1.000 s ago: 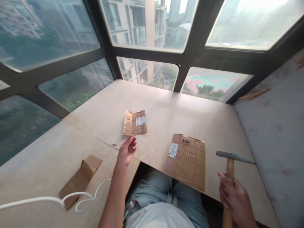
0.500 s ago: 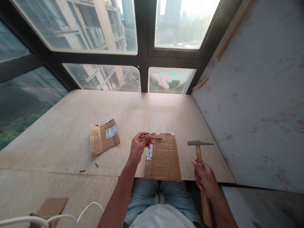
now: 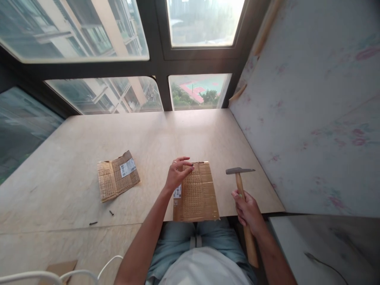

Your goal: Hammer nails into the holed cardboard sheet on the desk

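My left hand (image 3: 177,174) hovers over the top left part of a flat cardboard sheet (image 3: 198,194) studded with rows of small holes and a white label. Thumb and forefinger are pinched on something small and dark; I cannot make out what it is. My right hand (image 3: 247,209) is wrapped round the wooden handle of a hammer (image 3: 240,176), whose metal head points up just right of the sheet. Both sit at the near edge of a pale plywood table (image 3: 166,134).
A second folded cardboard piece (image 3: 118,175) with a label lies to the left. Two small dark nails (image 3: 111,213) rest on the table near it. A white cable (image 3: 59,273) and a cardboard scrap (image 3: 62,267) are at lower left. Windows stand behind, a wall panel on the right.
The view swung right. My left hand moved from the table's left part onto the top of the perforated sheet, pinching something small. The hammer stays raised in my right hand.
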The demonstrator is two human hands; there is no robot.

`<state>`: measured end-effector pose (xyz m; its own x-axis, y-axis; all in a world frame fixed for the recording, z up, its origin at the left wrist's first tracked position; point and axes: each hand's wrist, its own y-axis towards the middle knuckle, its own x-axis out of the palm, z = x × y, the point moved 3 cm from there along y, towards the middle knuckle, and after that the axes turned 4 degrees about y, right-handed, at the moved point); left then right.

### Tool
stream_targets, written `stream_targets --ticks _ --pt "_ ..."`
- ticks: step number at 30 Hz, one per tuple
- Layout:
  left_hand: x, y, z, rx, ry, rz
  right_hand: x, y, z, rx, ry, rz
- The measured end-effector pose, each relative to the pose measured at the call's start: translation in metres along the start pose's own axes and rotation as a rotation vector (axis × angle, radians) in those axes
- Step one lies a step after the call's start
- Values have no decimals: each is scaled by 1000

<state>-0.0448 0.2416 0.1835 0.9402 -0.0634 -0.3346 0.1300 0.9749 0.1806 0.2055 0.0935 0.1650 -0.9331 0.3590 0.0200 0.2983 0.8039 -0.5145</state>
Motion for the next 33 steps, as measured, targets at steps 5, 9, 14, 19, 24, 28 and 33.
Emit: stream_targets --ticks 5,9,14,19,24,28,33 --pt "7 4 -3 -9 138 -53 0 0 1 33 -5 -1" --pt "10 4 -11 -30 200 -75 -1 0 1 44 -7 9" --pt "12 1 -14 -31 278 -44 -4 1 2 52 4 10" --pt "18 -3 -3 0 327 -15 -6 1 2 58 4 6" --pt "23 -6 2 -4 375 -17 -5 2 2 70 1 4" --pt "22 -8 0 35 341 7 -6 2 2 71 -12 2" --pt "21 -10 -5 38 306 18 -7 2 5 69 -38 -4"
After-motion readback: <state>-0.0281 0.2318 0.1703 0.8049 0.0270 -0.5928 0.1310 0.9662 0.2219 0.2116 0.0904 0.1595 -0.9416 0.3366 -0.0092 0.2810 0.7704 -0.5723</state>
